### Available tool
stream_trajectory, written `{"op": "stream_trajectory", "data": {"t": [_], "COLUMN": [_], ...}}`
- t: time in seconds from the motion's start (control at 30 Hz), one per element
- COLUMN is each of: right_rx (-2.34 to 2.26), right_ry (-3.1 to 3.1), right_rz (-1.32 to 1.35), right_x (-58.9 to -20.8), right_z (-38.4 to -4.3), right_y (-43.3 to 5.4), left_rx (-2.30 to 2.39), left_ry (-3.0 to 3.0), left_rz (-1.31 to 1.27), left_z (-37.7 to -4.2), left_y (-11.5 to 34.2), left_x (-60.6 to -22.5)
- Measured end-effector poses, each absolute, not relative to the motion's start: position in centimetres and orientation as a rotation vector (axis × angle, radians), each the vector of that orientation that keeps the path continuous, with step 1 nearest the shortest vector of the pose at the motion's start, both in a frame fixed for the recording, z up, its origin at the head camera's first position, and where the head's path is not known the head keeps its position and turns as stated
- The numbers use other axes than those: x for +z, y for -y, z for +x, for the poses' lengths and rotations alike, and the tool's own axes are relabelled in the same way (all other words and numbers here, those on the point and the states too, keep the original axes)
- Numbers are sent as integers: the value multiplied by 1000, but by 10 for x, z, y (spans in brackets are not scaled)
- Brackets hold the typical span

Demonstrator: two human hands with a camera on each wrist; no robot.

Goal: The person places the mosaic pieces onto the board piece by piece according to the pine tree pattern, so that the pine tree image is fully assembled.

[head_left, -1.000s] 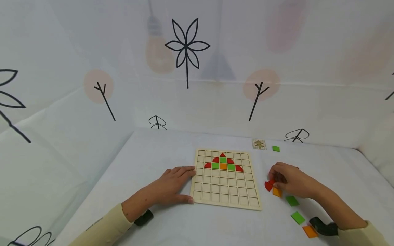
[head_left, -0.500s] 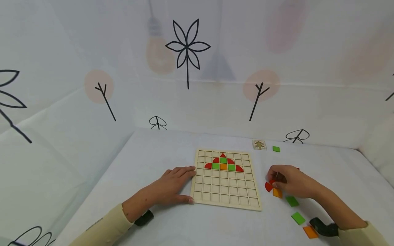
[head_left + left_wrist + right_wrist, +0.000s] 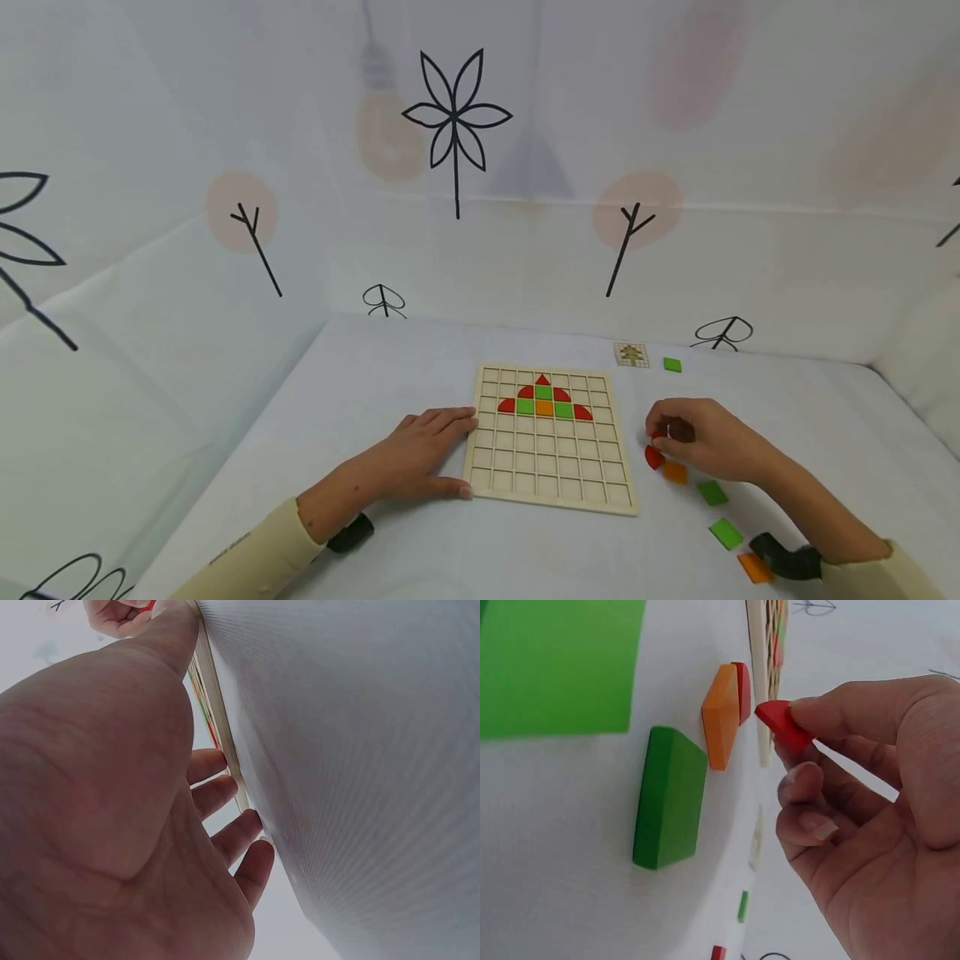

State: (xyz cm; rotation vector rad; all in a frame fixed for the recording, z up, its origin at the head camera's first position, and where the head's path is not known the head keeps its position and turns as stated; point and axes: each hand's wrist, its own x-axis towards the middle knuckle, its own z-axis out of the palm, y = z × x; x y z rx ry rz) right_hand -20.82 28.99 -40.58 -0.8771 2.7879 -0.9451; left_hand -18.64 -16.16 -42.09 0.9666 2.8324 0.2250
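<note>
The right hand [image 3: 708, 437] pinches a red piece [image 3: 778, 720], clear in the wrist view, half hidden in the head view; near it, an orange tile [image 3: 675, 473]. The left hand [image 3: 418, 454], spread, touches the board [image 3: 543, 467].

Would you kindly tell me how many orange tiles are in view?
3: first tile on the board, second tile near the right hand, third tile beside the black wrist device; others may be hidden.
</note>
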Motion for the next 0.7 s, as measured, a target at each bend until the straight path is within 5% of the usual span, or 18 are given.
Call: {"op": "stream_trajectory", "data": {"t": [0.7], "right_rx": [-1124], "right_ry": [-2868], "right_rz": [-679], "right_x": [-401], "right_z": [-210], "right_y": [-243], "left_rx": [239], "left_ry": [-2835], "left_rz": [973], "left_z": [-186], "left_y": [164], "left_x": [-421]}}
